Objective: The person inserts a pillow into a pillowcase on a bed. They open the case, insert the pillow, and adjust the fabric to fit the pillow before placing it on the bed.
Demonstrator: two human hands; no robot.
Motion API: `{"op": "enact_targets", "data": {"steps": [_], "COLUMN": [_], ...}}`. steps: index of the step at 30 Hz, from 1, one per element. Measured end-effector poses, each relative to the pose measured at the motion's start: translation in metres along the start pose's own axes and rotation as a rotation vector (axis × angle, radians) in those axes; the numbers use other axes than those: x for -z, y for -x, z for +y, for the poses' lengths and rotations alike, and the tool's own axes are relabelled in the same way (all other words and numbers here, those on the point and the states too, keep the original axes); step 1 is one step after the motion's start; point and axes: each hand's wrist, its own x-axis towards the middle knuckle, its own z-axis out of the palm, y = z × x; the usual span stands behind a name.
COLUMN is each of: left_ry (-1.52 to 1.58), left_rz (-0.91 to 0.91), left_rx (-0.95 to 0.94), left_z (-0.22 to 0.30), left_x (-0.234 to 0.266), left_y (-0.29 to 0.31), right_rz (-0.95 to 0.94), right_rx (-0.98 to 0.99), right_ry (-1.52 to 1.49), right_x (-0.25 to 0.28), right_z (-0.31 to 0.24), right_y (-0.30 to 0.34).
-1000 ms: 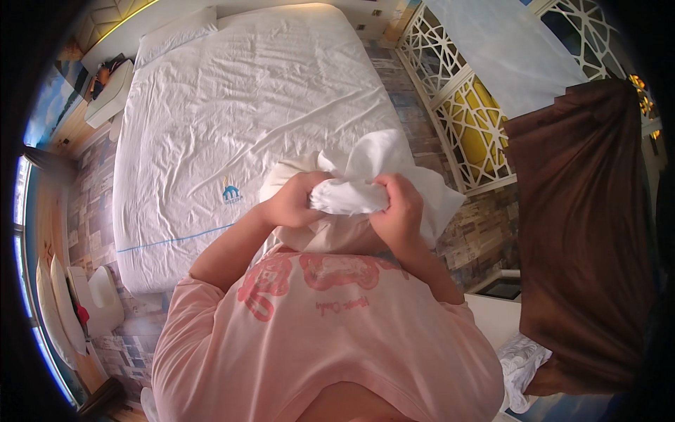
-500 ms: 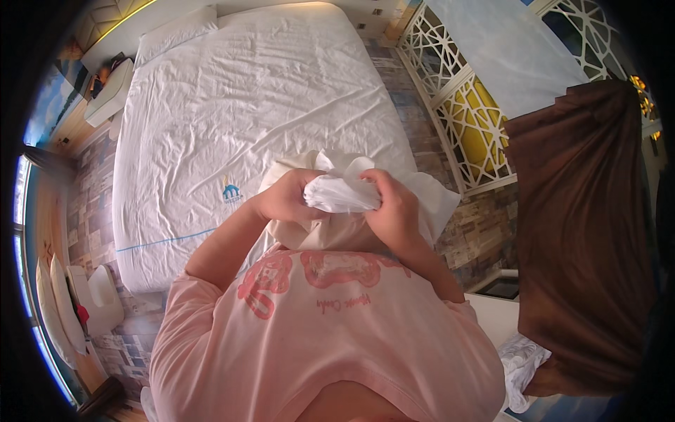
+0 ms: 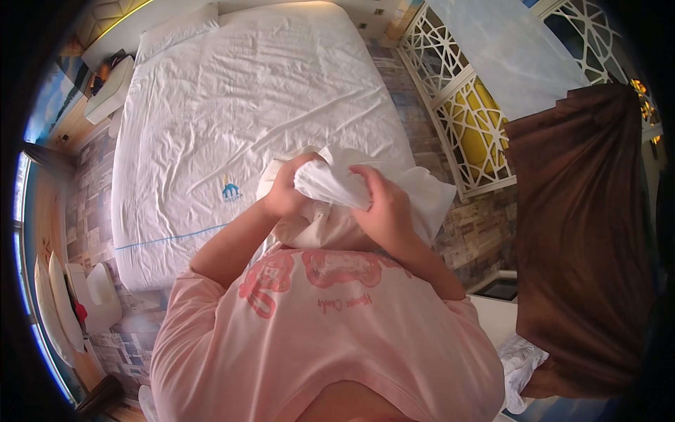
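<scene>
A bunched white cloth, which looks like a pillowcase, is gathered between my hands in front of my chest. My left hand grips its left side, with the fingers partly hidden behind the folds. On the other side my right hand holds the gathered edge between thumb and fingers. Under the cloth, against my body, is a cream padded thing like a pillow, mostly covered. A loose white part of the cloth spreads out to the right, past my right hand.
A large bed with a wrinkled white sheet lies ahead, a white pillow at its far left corner. Right stand white lattice panels and a brown curtain. At the left are a white chair and pillows by the window.
The white bundle has tilted, its left end rising and its right side dropping. My left hand has moved up and slightly left; my right hand has shifted slightly left and turned.
</scene>
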Motion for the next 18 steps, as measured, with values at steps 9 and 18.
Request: {"op": "enact_targets", "data": {"steps": [9, 18], "left_ry": [0.069, 0.461], "left_rz": [-0.073, -0.087], "left_rx": [0.190, 0.232], "left_z": [0.020, 0.008], "left_x": [0.000, 0.008], "left_y": [-0.007, -0.013], "right_rz": [-0.314, -0.440], "right_rx": [-0.406, -0.706], "right_ry": [-0.877, -1.600], "right_x": [0.009, 0.013], "right_z": [0.012, 0.012], "right_y": [-0.004, -0.011]}}
